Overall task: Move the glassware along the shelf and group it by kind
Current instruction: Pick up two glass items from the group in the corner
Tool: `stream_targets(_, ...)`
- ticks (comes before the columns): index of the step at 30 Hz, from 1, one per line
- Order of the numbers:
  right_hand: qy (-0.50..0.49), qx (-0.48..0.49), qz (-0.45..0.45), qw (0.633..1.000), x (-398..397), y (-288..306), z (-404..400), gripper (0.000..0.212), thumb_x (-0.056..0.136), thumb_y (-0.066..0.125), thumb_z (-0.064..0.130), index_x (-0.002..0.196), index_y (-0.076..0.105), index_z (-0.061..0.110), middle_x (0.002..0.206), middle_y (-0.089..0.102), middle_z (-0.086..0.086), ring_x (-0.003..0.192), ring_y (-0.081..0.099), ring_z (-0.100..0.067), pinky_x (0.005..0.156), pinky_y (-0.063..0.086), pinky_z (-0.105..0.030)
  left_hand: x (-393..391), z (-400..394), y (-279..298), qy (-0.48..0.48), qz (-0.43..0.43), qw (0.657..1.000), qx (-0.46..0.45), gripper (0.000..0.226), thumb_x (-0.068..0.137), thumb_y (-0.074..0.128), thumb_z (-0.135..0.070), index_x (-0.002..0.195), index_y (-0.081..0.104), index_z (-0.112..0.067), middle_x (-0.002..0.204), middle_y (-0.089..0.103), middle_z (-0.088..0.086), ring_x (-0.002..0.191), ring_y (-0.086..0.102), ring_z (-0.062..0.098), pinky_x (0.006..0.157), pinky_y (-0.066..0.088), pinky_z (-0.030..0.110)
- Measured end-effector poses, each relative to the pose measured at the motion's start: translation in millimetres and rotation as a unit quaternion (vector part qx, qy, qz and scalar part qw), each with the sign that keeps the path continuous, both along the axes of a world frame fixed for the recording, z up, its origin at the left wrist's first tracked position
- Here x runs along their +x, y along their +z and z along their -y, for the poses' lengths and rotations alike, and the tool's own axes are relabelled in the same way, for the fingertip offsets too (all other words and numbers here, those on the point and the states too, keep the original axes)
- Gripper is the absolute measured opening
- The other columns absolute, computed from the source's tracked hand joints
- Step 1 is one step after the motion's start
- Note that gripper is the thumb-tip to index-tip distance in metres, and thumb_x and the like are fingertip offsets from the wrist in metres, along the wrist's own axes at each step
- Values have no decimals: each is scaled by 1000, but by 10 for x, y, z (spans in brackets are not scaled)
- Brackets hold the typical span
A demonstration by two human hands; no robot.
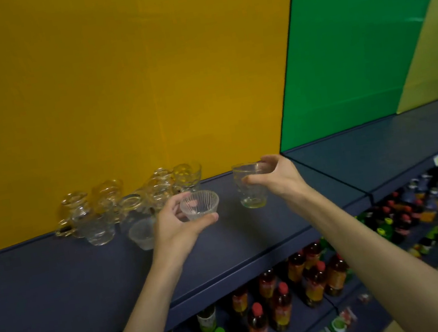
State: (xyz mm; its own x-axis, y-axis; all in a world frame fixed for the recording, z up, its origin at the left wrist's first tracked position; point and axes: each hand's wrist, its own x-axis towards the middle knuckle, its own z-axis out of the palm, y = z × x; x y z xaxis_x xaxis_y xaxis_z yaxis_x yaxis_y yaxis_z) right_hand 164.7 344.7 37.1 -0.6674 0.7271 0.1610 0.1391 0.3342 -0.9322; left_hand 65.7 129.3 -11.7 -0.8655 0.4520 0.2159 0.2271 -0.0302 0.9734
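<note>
My left hand (175, 225) grips a small ribbed glass bowl (200, 204), tilted so its mouth faces me, just above the dark blue shelf (57, 279). My right hand (277, 176) holds a clear tumbler (250, 186) by its rim, upright, to the right of the bowl, its base at or just above the shelf. A cluster of several clear glasses and jars (119, 202) stands at the back left against the yellow panel. A second small frosted bowl (142, 233) sits on the shelf just left of my left wrist.
A yellow back panel (111, 82) and a green one (365, 40) rise behind the shelf. The shelf runs on to the right past a seam (338, 177). Below its front edge stand several drink bottles (279, 306) with red and green caps.
</note>
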Motion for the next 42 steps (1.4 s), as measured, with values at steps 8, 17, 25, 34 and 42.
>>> stream_targets(8,-24,-46,-29,998,989,-46,-916,85,61,95,26,134,55,8,123,65,-1,112,62,-15,80,47,-19,651,-1141,156,-59,-23,997,-47,65,50,98,-25,106,68,-34,103,72,-9,92,70,6,73,52,24)
stream_targets(17,-49,-44,-57,996,2291,-16,-2430,74,61,95,25,125,59,18,117,63,4,104,61,-7,72,46,-18,1865,-2858,274,-100,-34,992,-65,62,53,98,-27,102,60,-29,104,67,-6,94,67,10,73,53,25)
stream_targets(25,-106,-41,-84,990,3163,-121,-3782,79,58,96,19,127,57,14,116,65,-2,103,65,-14,82,50,-27,2592,-4250,314,-104,-60,989,-90,64,51,97,-37,104,62,-29,106,67,-7,93,66,10,70,49,24)
stream_targets(34,-142,-69,-105,982,3413,-328,-5090,85,54,98,18,127,57,7,115,68,-4,104,67,-16,96,54,-39,2830,-5671,203,-127,-81,982,-113,66,52,94,-37,110,62,-30,107,66,-10,96,65,9,77,53,27)
stream_targets(42,-115,-22,-68,991,3186,-432,-6497,80,53,98,23,124,60,13,114,67,3,103,67,-13,90,55,-35,2556,-7206,165,-168,-74,972,-145,58,64,91,-28,113,61,-25,97,57,-18,85,51,-8,62,40,15)
